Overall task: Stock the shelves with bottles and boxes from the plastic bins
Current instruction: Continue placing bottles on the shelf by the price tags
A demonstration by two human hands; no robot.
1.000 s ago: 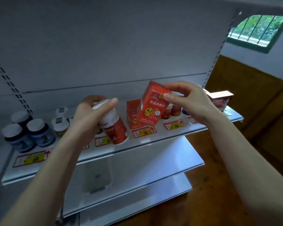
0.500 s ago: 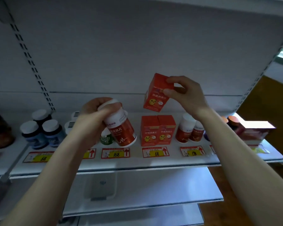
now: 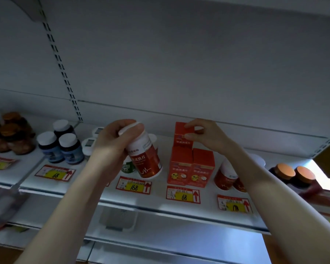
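My left hand grips a red-and-white bottle round its white cap and upper body, holding it tilted just above the white shelf. My right hand pinches the top of a red box, which sits upright behind and above two matching red boxes standing side by side on the shelf. Whether the held box rests on them or behind them I cannot tell.
Dark blue bottles with white caps stand at the left, brown jars further left. Red-and-white bottles and orange-capped jars stand right of the boxes. Price tags line the shelf front. Lower shelves lie beneath.
My right hand has brought the red box down from mid-air to just behind the two boxes on the shelf. The left hand still holds the bottle; the view has shifted closer.
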